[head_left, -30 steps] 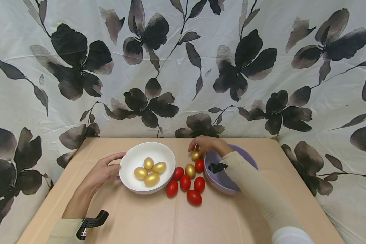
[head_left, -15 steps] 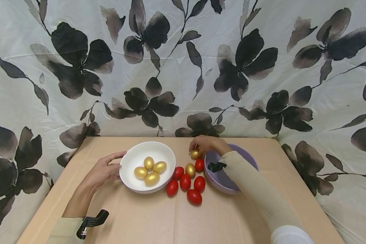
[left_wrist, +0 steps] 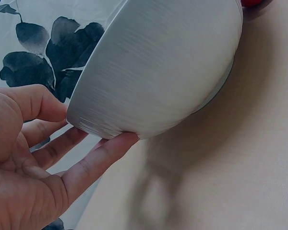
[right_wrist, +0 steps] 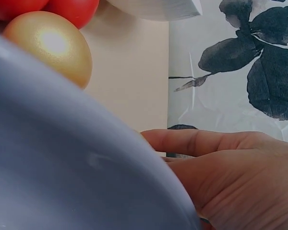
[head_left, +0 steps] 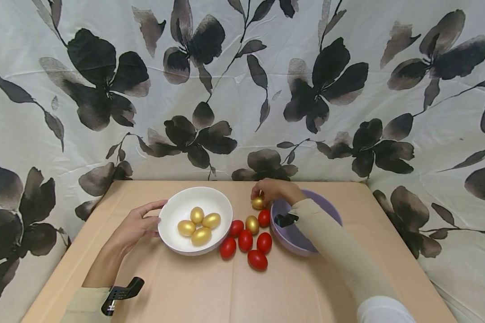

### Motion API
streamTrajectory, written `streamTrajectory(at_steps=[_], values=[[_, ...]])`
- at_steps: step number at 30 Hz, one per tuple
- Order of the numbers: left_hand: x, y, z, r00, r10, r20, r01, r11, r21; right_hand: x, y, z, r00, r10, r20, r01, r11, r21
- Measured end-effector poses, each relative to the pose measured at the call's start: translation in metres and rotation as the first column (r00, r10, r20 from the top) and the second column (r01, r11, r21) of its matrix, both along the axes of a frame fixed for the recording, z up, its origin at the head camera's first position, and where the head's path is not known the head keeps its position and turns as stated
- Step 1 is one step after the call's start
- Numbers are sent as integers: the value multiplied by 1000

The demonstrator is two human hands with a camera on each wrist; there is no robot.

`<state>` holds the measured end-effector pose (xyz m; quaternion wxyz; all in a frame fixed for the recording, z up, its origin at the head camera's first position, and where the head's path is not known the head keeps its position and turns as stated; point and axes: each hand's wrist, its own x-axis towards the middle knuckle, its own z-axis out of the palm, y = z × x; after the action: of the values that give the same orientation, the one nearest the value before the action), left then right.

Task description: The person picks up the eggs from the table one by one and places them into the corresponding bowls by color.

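My left hand (head_left: pixel 135 226) rests its fingertips against the outer wall of a white bowl (head_left: pixel 169 242). In the left wrist view its thumb and fingers (left_wrist: pixel 103 155) lie along the bowl's outside at the rim. Several golden eggs (head_left: pixel 201 236) lie inside this bowl. At the far side my right hand (head_left: pixel 272 190) curls its fingertips over a golden egg (head_left: pixel 257 203), which stays on the table by the purple bowl (head_left: pixel 283 235). The right wrist view has the purple bowl's wall (right_wrist: pixel 81 167) hiding those fingertips and that egg.
Between the bowls several red eggs (head_left: pixel 257 260) sit close together, with one more golden egg (head_left: pixel 252 224) among them. The right forearm passes over the purple bowl. Behind the wooden table (head_left: pixel 186 287) hangs a floral cloth (head_left: pixel 242 89).
Both hands stay almost where they were. The golden egg under the right fingers has shifted very slightly toward the table's far edge.
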<state>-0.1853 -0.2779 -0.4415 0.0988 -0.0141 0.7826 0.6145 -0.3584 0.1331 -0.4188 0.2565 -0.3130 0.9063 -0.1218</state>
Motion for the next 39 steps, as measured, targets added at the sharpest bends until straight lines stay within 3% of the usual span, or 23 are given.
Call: streamTrajectory(at_steps=[14,27,39], values=[[1,-1,0,1000,-12,-21,12,1000,16,-3,1,-2,1000,1,-6,-1,1000,22],[0,0,1,1000,-2,-9,2,1000,14,-8,2,-4,995,95,-38,-94,995,10],[0,0,0,1000,-4,-10,4,1000,12,-7,4,1,991,123,-46,-125,992,-34]])
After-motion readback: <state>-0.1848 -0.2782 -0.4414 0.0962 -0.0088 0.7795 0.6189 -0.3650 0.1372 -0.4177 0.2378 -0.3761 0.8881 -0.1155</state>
